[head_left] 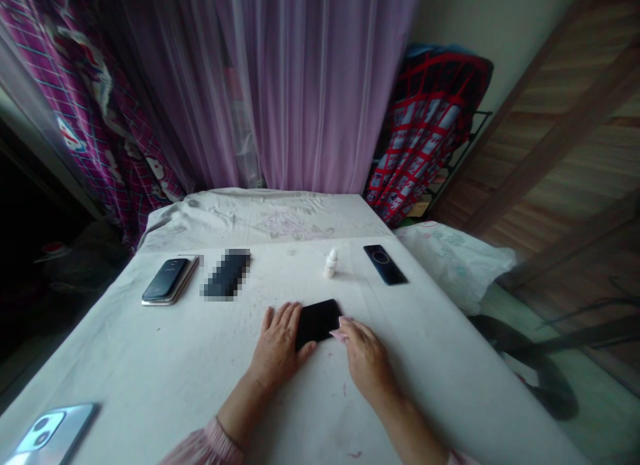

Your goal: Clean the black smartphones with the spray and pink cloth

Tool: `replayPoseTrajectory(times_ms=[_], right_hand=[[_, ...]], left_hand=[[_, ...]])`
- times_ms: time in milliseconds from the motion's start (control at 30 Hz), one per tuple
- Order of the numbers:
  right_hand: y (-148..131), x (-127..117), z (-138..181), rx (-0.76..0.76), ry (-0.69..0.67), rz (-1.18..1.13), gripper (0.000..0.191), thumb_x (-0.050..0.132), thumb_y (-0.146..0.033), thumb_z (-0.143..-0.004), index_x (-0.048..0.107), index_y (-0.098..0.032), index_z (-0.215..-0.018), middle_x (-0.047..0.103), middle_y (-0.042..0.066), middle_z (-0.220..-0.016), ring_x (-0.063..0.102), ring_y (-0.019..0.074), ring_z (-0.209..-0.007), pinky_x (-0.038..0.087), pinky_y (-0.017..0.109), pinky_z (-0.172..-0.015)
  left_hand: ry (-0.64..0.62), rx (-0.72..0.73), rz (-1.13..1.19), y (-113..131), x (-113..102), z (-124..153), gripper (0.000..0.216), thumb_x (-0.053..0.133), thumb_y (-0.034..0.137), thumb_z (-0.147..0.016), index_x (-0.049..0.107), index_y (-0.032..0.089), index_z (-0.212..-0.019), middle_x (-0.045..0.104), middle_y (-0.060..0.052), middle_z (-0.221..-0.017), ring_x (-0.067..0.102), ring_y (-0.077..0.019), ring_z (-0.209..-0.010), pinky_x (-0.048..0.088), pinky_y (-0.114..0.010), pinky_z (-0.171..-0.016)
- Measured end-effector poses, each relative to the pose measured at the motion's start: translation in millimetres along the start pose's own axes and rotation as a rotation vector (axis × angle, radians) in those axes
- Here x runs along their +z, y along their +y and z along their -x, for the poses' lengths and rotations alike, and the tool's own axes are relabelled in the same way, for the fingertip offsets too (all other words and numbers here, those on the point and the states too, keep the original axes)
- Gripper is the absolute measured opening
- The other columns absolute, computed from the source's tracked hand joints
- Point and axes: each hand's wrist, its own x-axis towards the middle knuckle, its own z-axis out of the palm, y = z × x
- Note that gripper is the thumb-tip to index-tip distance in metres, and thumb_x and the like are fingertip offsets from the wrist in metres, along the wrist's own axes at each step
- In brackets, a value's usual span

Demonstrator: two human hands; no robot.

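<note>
A black smartphone (319, 320) lies on the white-covered table with its dark, glossy side up. My left hand (278, 341) holds its left end, fingers along the far side and thumb at the near edge. At the phone's right end, my right hand (367, 351) pinches a small pink cloth (341, 331) against the edge. Most of the cloth is hidden under the fingers. Beyond the phone stands a small white dropper bottle (331, 263), upright with its cap on.
Another dark phone (385, 265) lies at the back right. Stacked phones (169, 280) and a pixelated dark object (227, 273) lie to the left. A silvery phone (55, 435) is at the near left corner. Past the table's right edge hangs a white plastic bag (455, 261). Purple curtains (320, 85) hang behind.
</note>
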Motion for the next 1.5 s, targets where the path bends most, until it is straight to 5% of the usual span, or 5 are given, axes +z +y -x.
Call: replayPoseTrajectory(times_ms=[300,633,933,1267,1500], right_hand=[[1.0,23.4,-54.8,0.066,-0.046,0.051,0.031,0.038,-0.004,-0.088,0.066,-0.012,-0.101,0.072,0.014,-0.094,0.067,0.0232,-0.088,0.057,0.037,-0.081],[1.8,4.1,10.6,0.020,-0.013,0.040,0.036,0.034,-0.009,-0.093,0.059,-0.015,-0.119,0.068,0.014,-0.110,0.061,0.0217,-0.109,0.056,0.034,-0.088],[-8.6,18.0,-53.1,0.084,-0.121,0.024,0.025,0.043,-0.009,-0.091,0.066,-0.015,-0.101,0.070,0.012,-0.099,0.064,0.0220,-0.097,0.053,0.035,-0.087],[-9.1,6.1,-2.8,0.003,-0.035,0.017,0.034,0.041,-0.008,-0.091,0.059,-0.016,-0.118,0.070,0.013,-0.107,0.061,0.0227,-0.110,0.054,0.037,-0.090],[-14.1,19.0,-48.9,0.066,-0.120,0.019,0.026,0.042,-0.005,-0.089,0.064,-0.018,-0.096,0.071,0.009,-0.094,0.064,0.0210,-0.094,0.052,0.033,-0.084]], left_hand=[[-0.005,-0.007,-0.022,2.1,-3.5,-1.0,0.067,0.049,0.057,-0.088,0.042,0.012,-0.138,0.053,-0.017,-0.137,0.045,-0.0326,-0.129,0.026,-0.055,-0.109],[-0.010,-0.018,-0.016,4.9,-3.9,-1.4,0.068,0.051,0.054,-0.088,0.040,0.011,-0.139,0.052,-0.018,-0.137,0.043,-0.0327,-0.130,0.025,-0.056,-0.110],[-0.002,-0.018,-0.027,3.4,-2.4,-1.1,0.066,0.051,0.054,-0.088,0.041,0.012,-0.139,0.053,-0.018,-0.136,0.044,-0.0320,-0.129,0.023,-0.055,-0.110],[0.003,-0.025,-0.001,4.8,-3.9,-1.5,0.066,0.053,0.051,-0.087,0.041,0.012,-0.139,0.053,-0.018,-0.136,0.043,-0.0322,-0.130,0.024,-0.055,-0.110],[-0.022,-0.010,-0.003,3.7,-4.6,-1.6,0.066,0.050,0.054,-0.088,0.041,0.012,-0.139,0.052,-0.018,-0.137,0.044,-0.0326,-0.130,0.024,-0.057,-0.110]])
